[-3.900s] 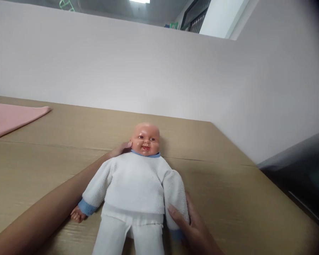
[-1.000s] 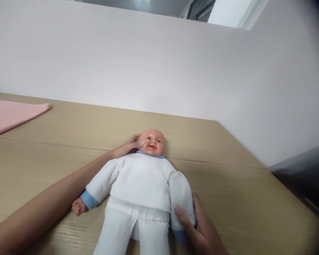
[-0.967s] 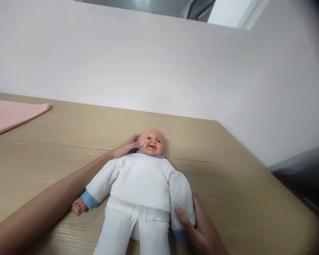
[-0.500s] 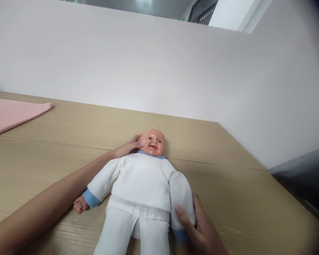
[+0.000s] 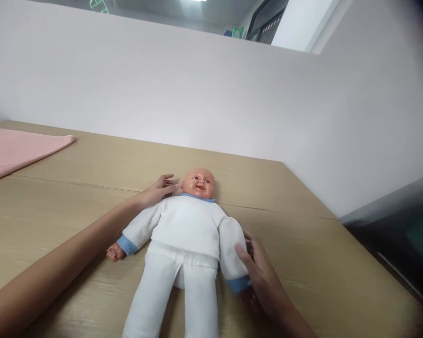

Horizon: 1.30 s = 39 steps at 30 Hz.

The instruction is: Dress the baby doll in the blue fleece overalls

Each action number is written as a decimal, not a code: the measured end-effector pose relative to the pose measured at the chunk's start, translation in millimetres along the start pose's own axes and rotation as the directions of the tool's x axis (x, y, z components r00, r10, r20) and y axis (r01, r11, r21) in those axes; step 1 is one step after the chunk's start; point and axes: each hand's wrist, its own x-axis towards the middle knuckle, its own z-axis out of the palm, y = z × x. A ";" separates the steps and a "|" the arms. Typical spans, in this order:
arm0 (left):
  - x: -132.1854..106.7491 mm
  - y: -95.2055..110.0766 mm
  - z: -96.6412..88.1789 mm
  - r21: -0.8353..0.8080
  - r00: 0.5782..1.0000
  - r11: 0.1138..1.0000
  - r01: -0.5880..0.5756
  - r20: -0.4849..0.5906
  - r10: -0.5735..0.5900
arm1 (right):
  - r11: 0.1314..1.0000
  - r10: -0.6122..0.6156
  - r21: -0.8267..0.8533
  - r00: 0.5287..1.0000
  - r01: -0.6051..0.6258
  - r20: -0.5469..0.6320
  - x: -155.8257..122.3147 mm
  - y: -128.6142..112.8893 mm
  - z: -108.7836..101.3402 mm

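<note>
A: What is lying nearest? I am picturing a clock centred on the pullover (image 5: 188, 227).

B: One baby doll (image 5: 181, 258) is lying on its back on the tabletop (image 5: 313, 267), its white trousers (image 5: 201, 295) pointing toward 6 o'clock, two legs running out of view. At 4 o'clock the person's right hand (image 5: 262, 267) is resting beside a sleeve (image 5: 229, 249), thumb and fingers standing apart, the thumb overlapping the sleeve's outer edge. Whether it is touching, I cannot tell.

A: And farther up?

B: That one white pullover is covering the trunk, showing two sleeves, two blue cuffs (image 5: 238, 284) and one blue collar (image 5: 199, 198). At 11 o'clock the left hand (image 5: 158, 188) is lying beside the doll's head (image 5: 199, 182), fingers spreading apart, holding nothing; its thumb tip is touching or nearly touching the head.

A: How is the doll likely to handle?

B: I am judging it light and hardly fragile. The body is looking soft, the fleecy cloth promising good grip; the glossy head is seeming stiff and slippery. Trunk and neck together are looking like the surest hold.

A: Beyond that?

B: One pink cloth (image 5: 17, 149) is lying at 10 o'clock, well apart. One pale partition (image 5: 162, 84) is standing at 12.
</note>
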 end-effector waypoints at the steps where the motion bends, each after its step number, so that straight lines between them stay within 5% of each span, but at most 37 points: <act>1: -10.6 1.1 -2.4 0.024 1.000 1.000 0.008 -0.029 -0.007 | 0.997 0.034 0.068 0.999 -0.033 -0.003 2.0 -1.3 -1.6; 7: -84.5 11.5 -12.6 0.361 0.990 0.932 0.020 -0.140 0.033 | 0.963 0.178 0.222 0.977 -0.149 -0.114 17.0 -1.1 -7.4; 14: -141.1 19.6 -12.2 0.647 0.985 0.761 0.039 -0.154 0.080 | 0.948 0.137 0.315 0.953 -0.046 -0.270 6.1 -26.5 -21.1; 19: -176.3 14.2 -15.6 0.844 0.985 0.535 0.036 -0.121 0.124 | 0.955 -0.248 0.076 0.914 0.286 -0.321 -78.1 -58.2 -30.9; 24: -226.1 -6.3 -2.5 0.910 0.954 0.412 0.055 -0.170 0.248 | 0.765 -0.625 -0.295 0.770 0.573 -0.126 -165.4 -35.3 -3.4; 27: -268.9 -20.9 26.7 0.872 0.892 0.489 0.012 -0.230 0.389 | 0.715 -0.669 -0.296 0.742 0.634 -0.027 -194.4 -8.8 19.3; 32: -336.4 -40.8 77.0 0.692 0.934 0.699 -0.181 -0.101 0.342 | 0.743 -0.624 -0.294 0.781 0.601 0.018 -217.9 11.8 36.2; 39: -366.2 -60.4 77.7 0.660 0.958 0.710 -0.248 0.058 0.280 | 0.799 -0.568 -0.288 0.819 0.528 -0.077 -219.8 5.0 53.2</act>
